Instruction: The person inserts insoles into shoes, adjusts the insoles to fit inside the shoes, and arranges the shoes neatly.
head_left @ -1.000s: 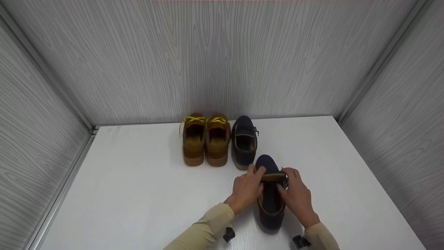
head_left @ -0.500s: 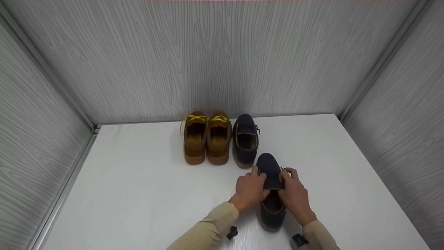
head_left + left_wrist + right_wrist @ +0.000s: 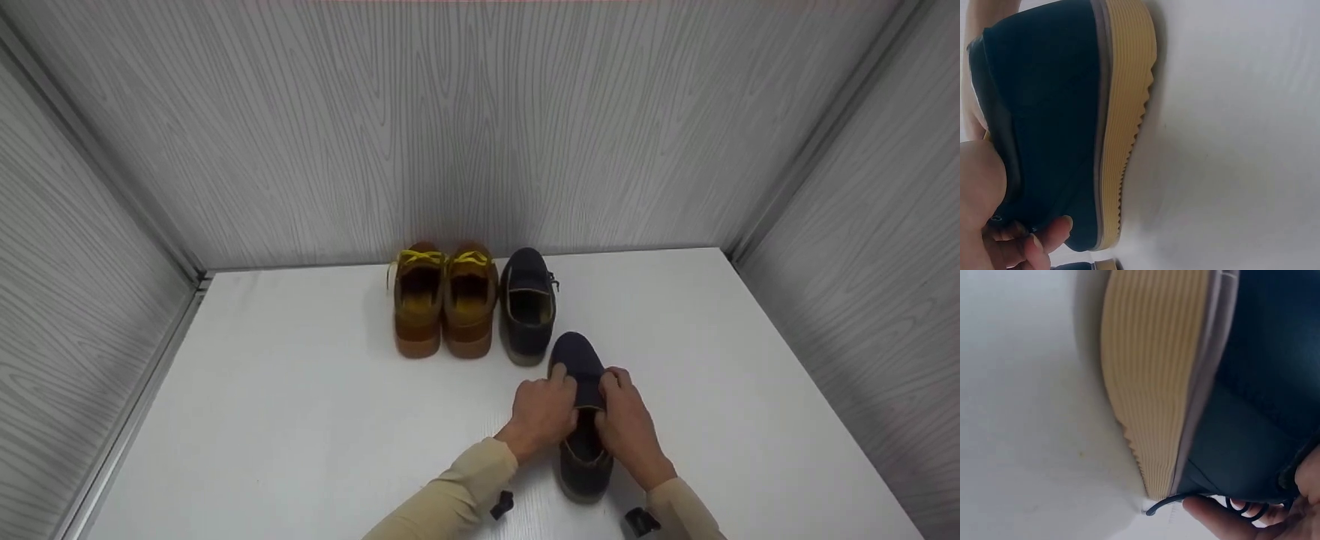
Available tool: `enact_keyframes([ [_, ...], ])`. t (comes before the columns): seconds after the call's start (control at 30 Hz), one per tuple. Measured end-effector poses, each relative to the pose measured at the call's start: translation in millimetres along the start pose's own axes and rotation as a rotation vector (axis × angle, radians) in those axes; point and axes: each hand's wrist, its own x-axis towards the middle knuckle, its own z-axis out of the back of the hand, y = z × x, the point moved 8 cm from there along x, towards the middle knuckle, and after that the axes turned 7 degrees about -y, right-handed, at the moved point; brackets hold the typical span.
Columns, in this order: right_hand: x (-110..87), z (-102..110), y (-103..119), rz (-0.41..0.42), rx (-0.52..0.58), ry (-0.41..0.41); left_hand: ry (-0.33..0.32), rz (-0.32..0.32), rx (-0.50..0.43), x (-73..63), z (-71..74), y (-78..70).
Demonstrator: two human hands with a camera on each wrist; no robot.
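Observation:
A navy shoe (image 3: 577,354) stands on the white surface, toe pointing away, heel toward me. My left hand (image 3: 544,411) grips the left side of its upper beside the tongue, with curled fingers outside and the thumb at the opening. On the opposite side, my right hand (image 3: 628,425) holds the upper in the same way. Between them the tongue (image 3: 589,393) lies down over the front of the opening. The left wrist view shows the shoe's ribbed tan sole (image 3: 1126,84) on the surface. In the right wrist view a dark lace (image 3: 1163,502) hangs by my fingertips.
A second navy shoe (image 3: 528,341) stands just beyond, to the left of the held shoe's toe. Left of it, a pair of brown shoes with yellow laces, the left one (image 3: 418,330) and right one (image 3: 469,334), stands by the grey wood-grain back wall (image 3: 450,135).
One second ago the tongue was lifted, showing its yellowish lining; it has since come down over the opening. Both hands stay at the shoe's sides, their fingers shifted slightly.

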Motion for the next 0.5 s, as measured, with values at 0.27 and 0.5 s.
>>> enact_keyframes([
  [0.27,1.2,6.9,-5.3,-0.052,-0.044,-0.014,-0.002,0.044,-0.002,1.8,4.1,4.2],
  [0.5,-0.2,-1.3,0.6,-0.027,-0.039,0.011,0.029,0.013,0.033,-2.0,0.2,-0.9],
])
